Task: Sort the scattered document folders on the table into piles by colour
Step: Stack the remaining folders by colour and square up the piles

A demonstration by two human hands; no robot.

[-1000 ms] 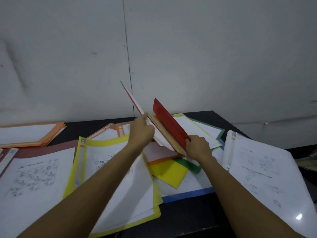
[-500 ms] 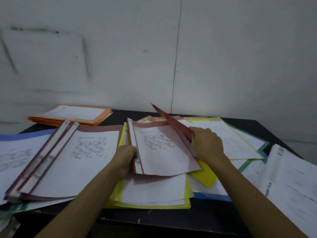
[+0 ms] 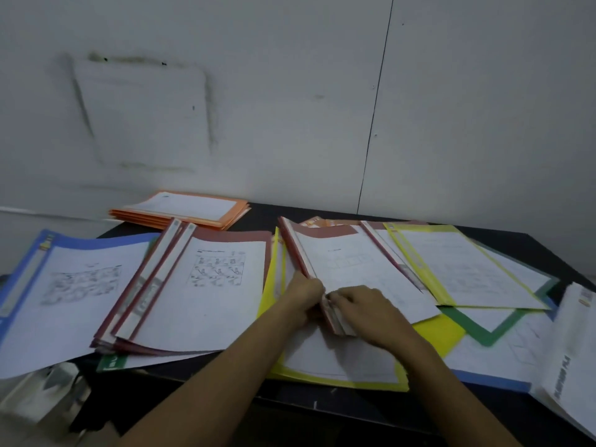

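**Both hands on the red folder.** A person's left hand point(image 3: 303, 298) and right hand point(image 3: 364, 312) met at the near end of a red folder point(image 3: 354, 269), mid-counter and close to the near edge. The left hand's fingers were curled round the spine from the left. The right hand lay over the same end from the right, fingers bent onto the spine to pinch it, though blur hid the exact hold. Neither hand held anything else.

The folder's long axis ran from the hands toward the far edge, its far end leaning slightly left. The spine was raised, and the clear cover with its white sheet sloped down to the right. It rested on a yellow folder point(image 3: 338, 379) that reached the near edge of the counter point(image 3: 532, 250).

The red pile point(image 3: 206, 285) lay just left of the left hand, toward the left edge, with its spines also running near to far. The left hand was the nearer of the two, so the next move probably called for a short carry leftward with little turning, the right hand steadying the near end.

An orange pile point(image 3: 183, 209) sat at the far left corner, and a blue folder point(image 3: 64, 285) lay beyond the red pile at the left edge. A green folder point(image 3: 477, 330) lay unsorted toward the right edge.
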